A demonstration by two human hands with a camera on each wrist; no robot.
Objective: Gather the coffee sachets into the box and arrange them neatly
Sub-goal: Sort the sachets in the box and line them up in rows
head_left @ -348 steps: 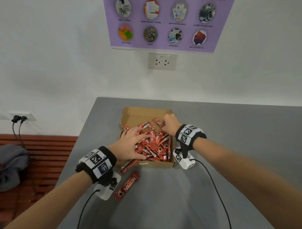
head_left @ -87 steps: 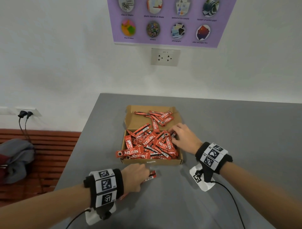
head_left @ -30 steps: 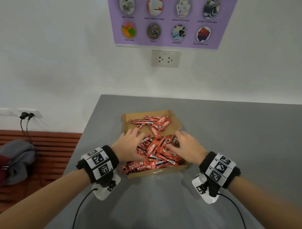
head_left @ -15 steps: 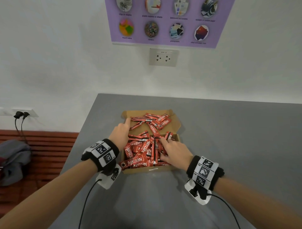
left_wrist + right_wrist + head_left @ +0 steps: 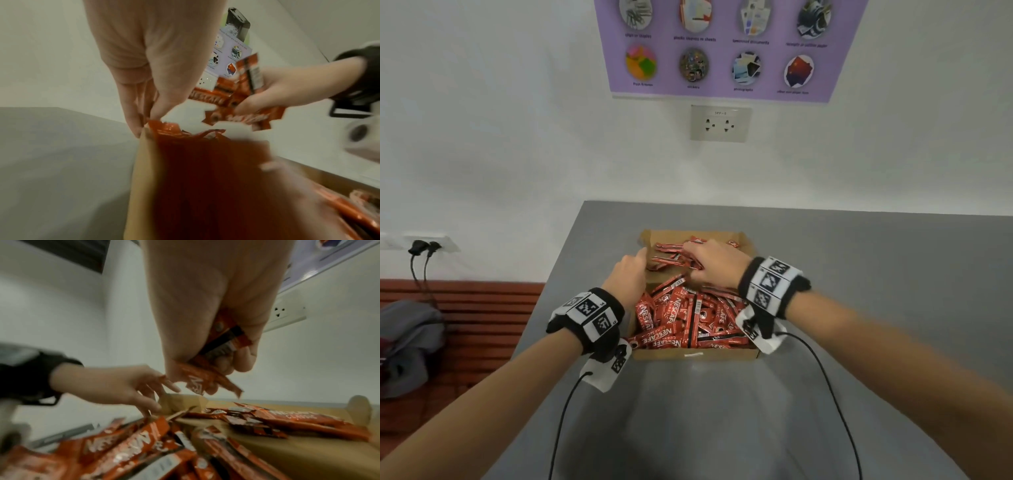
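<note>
An open cardboard box (image 5: 688, 355) lies on the grey table, its near half heaped with red Nescafe sachets (image 5: 688, 315). A few more sachets (image 5: 671, 257) lie crosswise at its far end. My right hand (image 5: 690, 250) hovers over that far end and grips a small bundle of sachets (image 5: 218, 352), which also shows in the left wrist view as the bundle (image 5: 246, 97). My left hand (image 5: 640, 256) reaches along the box's left wall (image 5: 141, 170), and its straight fingers (image 5: 135, 128) touch the wall's top edge near the far left corner.
The table's left edge (image 5: 551, 291) runs close beside the box, with a wooden bench (image 5: 476, 325) and grey clothing (image 5: 407, 342) below it. A wall socket (image 5: 720, 123) and purple poster (image 5: 722, 48) face me. Wrist cables (image 5: 825, 377) trail over the near table.
My right hand has left the near heap and moved to the far end of the box, holding several sachets. My left hand has stayed at the left wall.
</note>
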